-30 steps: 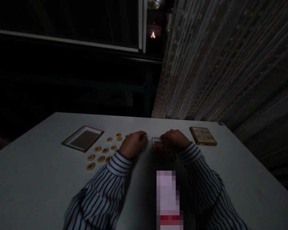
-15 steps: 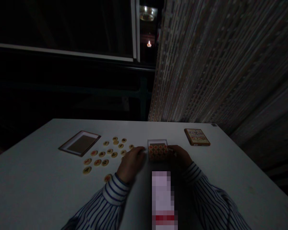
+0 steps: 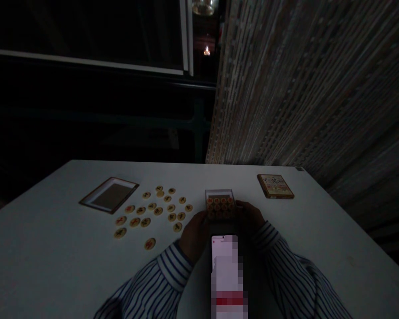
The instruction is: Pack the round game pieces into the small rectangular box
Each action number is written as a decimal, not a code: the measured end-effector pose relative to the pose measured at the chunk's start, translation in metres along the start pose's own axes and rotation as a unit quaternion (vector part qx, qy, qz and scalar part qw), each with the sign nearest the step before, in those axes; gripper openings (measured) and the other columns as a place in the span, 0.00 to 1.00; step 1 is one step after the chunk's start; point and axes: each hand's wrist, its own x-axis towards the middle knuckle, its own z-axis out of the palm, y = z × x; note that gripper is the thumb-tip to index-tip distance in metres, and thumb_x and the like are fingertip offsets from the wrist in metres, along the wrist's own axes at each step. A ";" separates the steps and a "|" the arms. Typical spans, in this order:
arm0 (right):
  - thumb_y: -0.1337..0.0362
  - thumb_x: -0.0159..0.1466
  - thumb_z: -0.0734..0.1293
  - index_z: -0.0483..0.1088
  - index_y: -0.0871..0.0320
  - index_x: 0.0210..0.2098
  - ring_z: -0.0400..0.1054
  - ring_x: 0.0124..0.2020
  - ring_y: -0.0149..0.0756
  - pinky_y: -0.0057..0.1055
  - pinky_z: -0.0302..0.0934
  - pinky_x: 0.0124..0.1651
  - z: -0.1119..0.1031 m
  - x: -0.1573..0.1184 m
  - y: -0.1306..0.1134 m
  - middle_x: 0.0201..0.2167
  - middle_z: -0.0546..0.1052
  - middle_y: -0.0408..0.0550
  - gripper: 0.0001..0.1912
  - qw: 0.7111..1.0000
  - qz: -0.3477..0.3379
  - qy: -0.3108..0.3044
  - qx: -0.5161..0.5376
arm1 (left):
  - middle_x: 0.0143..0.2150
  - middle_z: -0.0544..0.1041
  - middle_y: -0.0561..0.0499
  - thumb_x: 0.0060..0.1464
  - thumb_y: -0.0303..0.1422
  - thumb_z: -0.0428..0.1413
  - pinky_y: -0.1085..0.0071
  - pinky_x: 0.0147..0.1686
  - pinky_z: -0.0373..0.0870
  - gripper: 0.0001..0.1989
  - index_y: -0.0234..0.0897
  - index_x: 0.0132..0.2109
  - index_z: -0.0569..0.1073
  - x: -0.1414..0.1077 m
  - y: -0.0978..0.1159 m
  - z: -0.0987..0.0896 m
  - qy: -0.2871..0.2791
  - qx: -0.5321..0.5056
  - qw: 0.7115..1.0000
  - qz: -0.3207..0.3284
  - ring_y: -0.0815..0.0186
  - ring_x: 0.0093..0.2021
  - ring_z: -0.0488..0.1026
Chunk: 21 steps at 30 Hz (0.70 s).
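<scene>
A small box stands on the white table in front of me, with rows of round Chinese chess pieces in its near part. My right hand is closed on the box's right side, fingers curled at the edge. At the left front corner, my left hand is curled against the box; its fingertips are dim and partly hidden. Left of that hand, several loose chess pieces with red or dark characters lie scattered on the table.
An upturned box lid or tray lies at the far left of the white table. A flat printed box is at the far right. Between my forearms lies a lit phone, partly pixelated. A striped curtain hangs behind.
My left hand has moved right and nearer to me, from beside the loose pieces to the box's left front corner. My right hand stays at the box. The view has tilted slightly down.
</scene>
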 end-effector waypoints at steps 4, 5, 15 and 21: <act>0.62 0.56 0.58 0.67 0.58 0.44 0.69 0.37 0.36 0.34 0.65 0.39 -0.001 -0.001 -0.003 0.40 0.73 0.50 0.17 1.000 0.007 -0.005 0.002 | 0.45 0.72 0.46 0.53 0.33 0.43 0.66 0.44 0.67 0.15 0.36 0.47 0.65 -0.001 0.002 0.000 -0.017 -0.016 1.000 -0.004 0.64 0.45 0.69; 0.62 0.56 0.58 0.67 0.58 0.44 0.69 0.37 0.36 0.34 0.65 0.38 -0.003 -0.001 -0.005 0.40 0.73 0.50 0.17 1.000 0.009 -0.009 0.004 | 0.45 0.72 0.46 0.53 0.32 0.43 0.66 0.44 0.67 0.15 0.36 0.47 0.65 -0.001 0.003 0.000 -0.018 -0.016 1.000 -0.006 0.64 0.45 0.68; 0.63 0.56 0.58 0.67 0.58 0.44 0.69 0.36 0.35 0.31 0.65 0.38 -0.006 -0.001 -0.010 0.39 0.74 0.49 0.17 1.000 0.007 -0.024 -0.014 | 0.47 0.70 0.45 0.53 0.31 0.44 0.65 0.47 0.64 0.17 0.35 0.49 0.65 -0.003 0.000 0.002 -0.030 -0.008 0.999 -0.018 0.64 0.47 0.67; 0.64 0.55 0.58 0.66 0.58 0.44 0.69 0.33 0.34 0.31 0.66 0.34 -0.005 -0.001 -0.009 0.37 0.74 0.49 0.17 0.999 0.016 -0.024 -0.030 | 0.46 0.71 0.45 0.53 0.32 0.44 0.64 0.46 0.66 0.16 0.35 0.48 0.65 -0.005 0.000 0.001 -0.018 -0.018 1.000 -0.015 0.63 0.46 0.68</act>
